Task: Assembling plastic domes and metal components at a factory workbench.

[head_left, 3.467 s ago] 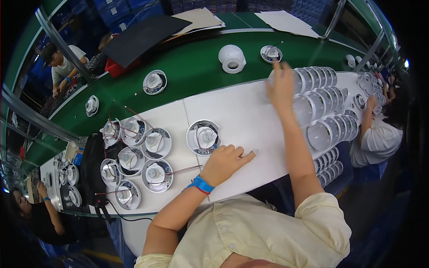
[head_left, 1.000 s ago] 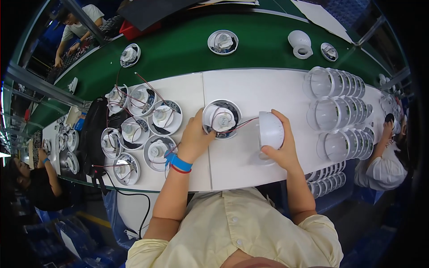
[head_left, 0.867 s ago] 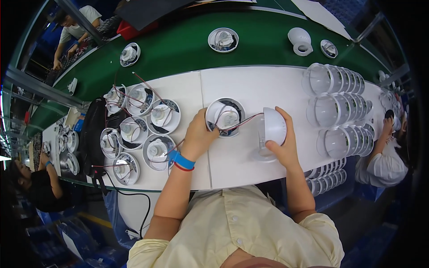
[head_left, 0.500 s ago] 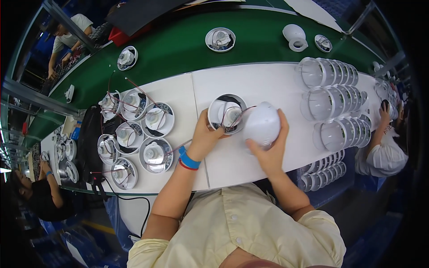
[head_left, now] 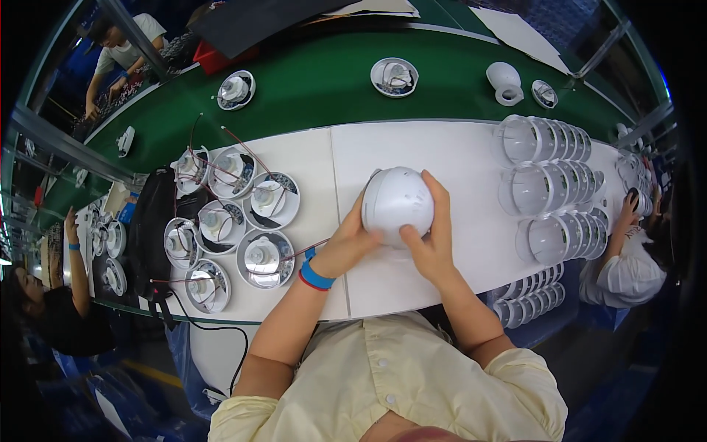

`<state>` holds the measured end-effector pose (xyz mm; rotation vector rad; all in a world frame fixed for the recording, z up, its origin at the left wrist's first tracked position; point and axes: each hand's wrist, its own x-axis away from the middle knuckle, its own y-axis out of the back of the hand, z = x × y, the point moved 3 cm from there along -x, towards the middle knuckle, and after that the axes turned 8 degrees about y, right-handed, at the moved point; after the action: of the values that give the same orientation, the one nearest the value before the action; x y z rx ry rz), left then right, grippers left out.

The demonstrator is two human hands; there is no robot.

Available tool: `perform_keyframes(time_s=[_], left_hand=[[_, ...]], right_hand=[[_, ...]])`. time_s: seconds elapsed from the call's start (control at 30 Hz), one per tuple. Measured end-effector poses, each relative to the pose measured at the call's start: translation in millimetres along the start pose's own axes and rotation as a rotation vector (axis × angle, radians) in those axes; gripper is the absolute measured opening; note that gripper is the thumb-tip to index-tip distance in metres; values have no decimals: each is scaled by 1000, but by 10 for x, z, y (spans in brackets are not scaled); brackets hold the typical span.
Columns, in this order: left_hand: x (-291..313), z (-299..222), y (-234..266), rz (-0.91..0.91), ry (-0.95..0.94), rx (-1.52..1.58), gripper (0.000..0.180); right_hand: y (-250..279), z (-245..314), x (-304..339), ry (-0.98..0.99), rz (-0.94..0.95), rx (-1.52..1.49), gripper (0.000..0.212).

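Note:
Over the middle of the white table, a glossy white dome cover [head_left: 401, 202] sits against a white bowl-shaped housing, of which only an edge shows on the left. My left hand [head_left: 350, 241] is closed round the housing's left side, its thumb slightly blurred. My right hand [head_left: 433, 243] grips the dome from the right, fingers along its far side and thumb on its near face. The wired parts inside the housing are hidden by the dome. Left of my hands lie several open white housings [head_left: 265, 258] with round white parts and thin red wires.
Rows of clear domes with white rings [head_left: 549, 184] stand at the right. Behind the table runs a green conveyor belt [head_left: 317, 96] carrying several housings and a white ball-shaped casing [head_left: 504, 76]. A black bag [head_left: 151, 228] lies at the left. Other people work on both sides.
The dome and housing, apart before, are now brought together, and the housing's inside no longer shows. My right hand has come left toward my left hand. Housings on the belt have shifted right in view.

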<state>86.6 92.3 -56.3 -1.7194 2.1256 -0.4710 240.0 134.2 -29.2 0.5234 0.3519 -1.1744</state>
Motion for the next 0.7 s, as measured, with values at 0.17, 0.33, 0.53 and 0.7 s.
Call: perform_keyframes(time_s=[0.17, 0.33, 0.53, 0.7], left_hand=[[-29, -176, -172, -205, 117, 437, 71], [-2, -206, -104, -241, 202, 411, 75], [2, -466, -91, -95, 450, 331, 70], [7, -430, 58, -192, 520, 433, 67]], right_hand=[[-260, 96, 161, 265, 17, 287, 83], [-207, 211, 8, 199, 75, 224, 81], [36, 204, -378, -455, 393, -304, 68], [-106, 4, -490, -664, 469, -403, 72]])
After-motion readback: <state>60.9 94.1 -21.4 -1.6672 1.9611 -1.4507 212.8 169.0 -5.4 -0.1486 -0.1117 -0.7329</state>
